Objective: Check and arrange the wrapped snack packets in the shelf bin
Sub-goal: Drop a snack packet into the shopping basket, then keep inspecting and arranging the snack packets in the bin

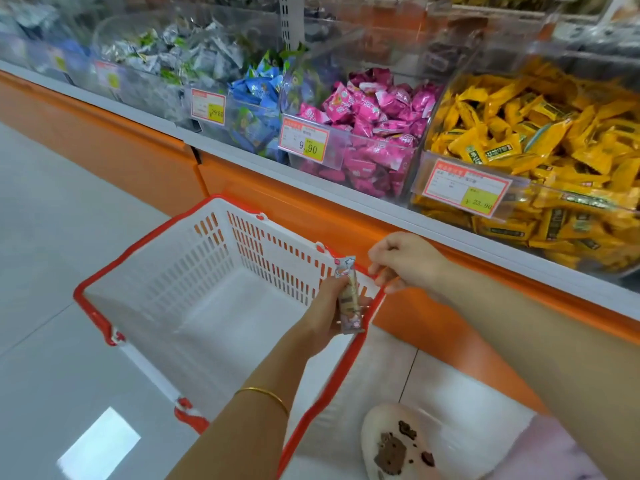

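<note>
Gripped in the left hand [325, 310]: one slim wrapped snack packet [347, 294], held upright, fingers curled round its lower half, printed top end sticking up clear of the fist. Hung above the right rim of the white basket [207, 258], close to its far right corner, well apart from any bin. Wore a thin gold bangle [263, 396] on that wrist.

Had the right hand [407, 259] at the same red rim, just beyond the packet, fingers curled down at the rim's edge. Could not tell whether clenched on the rim or only touching it.

Rested on the pale grey floor [52, 237], that basket, far side near the orange shelf base [121, 147].

Along the shelf's front edge, a row of clear bins [426, 168], each heaped with wrapped packets. At the right end, yellow packets [540, 133] behind a price tag [467, 188] reading 23.90. Left of those, pink packets [377, 105], tagged 9.90. Further left, blue packets [258, 88], then silver and green packets [180, 53], too blurred to read.

At the bottom edge, a white shoe [391, 445] with brown patches, just outside the basket's near right corner.
</note>
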### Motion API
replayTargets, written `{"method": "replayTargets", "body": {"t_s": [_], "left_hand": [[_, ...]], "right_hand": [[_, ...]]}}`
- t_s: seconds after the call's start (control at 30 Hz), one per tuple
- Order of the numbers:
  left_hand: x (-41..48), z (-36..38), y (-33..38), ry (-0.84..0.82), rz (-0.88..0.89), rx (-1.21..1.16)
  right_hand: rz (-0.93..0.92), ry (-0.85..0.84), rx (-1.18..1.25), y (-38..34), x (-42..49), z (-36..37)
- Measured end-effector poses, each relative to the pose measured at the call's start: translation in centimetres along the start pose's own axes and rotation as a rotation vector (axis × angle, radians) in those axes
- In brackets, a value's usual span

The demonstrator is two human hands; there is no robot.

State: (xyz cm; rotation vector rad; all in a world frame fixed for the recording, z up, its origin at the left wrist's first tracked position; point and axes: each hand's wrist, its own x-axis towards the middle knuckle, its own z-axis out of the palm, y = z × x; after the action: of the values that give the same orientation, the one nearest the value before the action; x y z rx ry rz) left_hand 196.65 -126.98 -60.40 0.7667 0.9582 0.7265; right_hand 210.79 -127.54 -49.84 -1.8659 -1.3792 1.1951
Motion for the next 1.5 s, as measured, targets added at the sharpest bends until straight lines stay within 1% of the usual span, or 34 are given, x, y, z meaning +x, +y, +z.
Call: {"method": "replayTargets", "body": {"t_s": [0.13, 0.2, 0.3, 0.37, 0.47, 0.57, 0.67, 0.7, 0.83, 0.9, 1.0, 1.07, 1.13, 1.27, 1.33, 1.37, 1.43, 1.5], "left_hand": [[0.4, 0.0, -0.9, -0.083, 0.014, 0.005], [0.7, -1.2, -1.2, -0.078, -0.004, 0.025], [1.5, -4.3, -2.0, -0.033, -0.099, 0.054], [2.5, -6.0, -3.1, 0.023, -0.185, 0.185], [5.1, -7.0, -5.1, 0.178, -0.280, 0.440], [7.8, -7.1, -7.4, 0.272, -0.295, 0.659], [9.7, -7.0, -9.1, 0.323, -0.314, 1.017], [10.0, -6.9, -9.5, 0.335, -0.310, 1.091], [10.5, -6.8, -11.0, 0.390, -0.360, 1.232], [10.4, -6.7, -11.6, 0.414, -0.386, 1.267], [10.2, -6.0, -11.1, 0.419, -0.373, 1.305], [9.7, -5.3, -9.8, 0.424, -0.338, 1.333], [8.6, -4.4, -7.7, 0.386, -0.288, 1.289], [4.7, -1.6, -2.2, 0.170, -0.132, 1.163], [1.8, 0.5, 1.0, 0.115, -0.021, 1.142], [0.1, 1.7, 2.7, 0.093, 0.028, 1.183], [-3.3, 4.5, 6.0, 0.036, 0.170, 1.266], [-6.4, 7.8, 9.1, -0.022, 0.367, 1.222]], "right_hand": [[-0.005, -0.004, -0.020, 0.1, 0.3, 0.2], [-0.007, -0.023, -0.032, 0.2, 0.4, 0.4], [-0.016, -0.027, -0.055, 0.4, 0.9, 0.8], [-0.022, -0.030, -0.054, 0.3, 1.5, 1.2], [-0.030, -0.054, -0.051, 0.0, 2.5, 1.5], [-0.029, -0.073, -0.068, 0.1, 3.3, 1.5], [-0.017, -0.094, -0.080, 1.0, 3.6, 1.3], [-0.017, -0.098, -0.082, 1.4, 3.7, 1.2], [-0.021, -0.093, -0.060, 2.3, 4.0, 0.7], [-0.023, -0.093, -0.038, 2.5, 4.1, 0.4], [-0.015, -0.090, -0.036, 2.3, 4.2, 0.4], [-0.013, -0.103, -0.060, 2.0, 3.9, 0.4], [-0.021, -0.147, -0.098, 1.6, 3.3, 0.1], [-0.016, -0.312, -0.208, 0.1, 1.0, -1.8], [-0.037, -0.370, -0.275, -1.1, -0.7, -3.4], [-0.059, -0.381, -0.305, -1.7, -1.8, -4.4], [-0.119, -0.370, -0.321, -2.9, -4.5, -6.8], [-0.186, -0.321, -0.283, -3.8, -7.8, -9.8]]}}
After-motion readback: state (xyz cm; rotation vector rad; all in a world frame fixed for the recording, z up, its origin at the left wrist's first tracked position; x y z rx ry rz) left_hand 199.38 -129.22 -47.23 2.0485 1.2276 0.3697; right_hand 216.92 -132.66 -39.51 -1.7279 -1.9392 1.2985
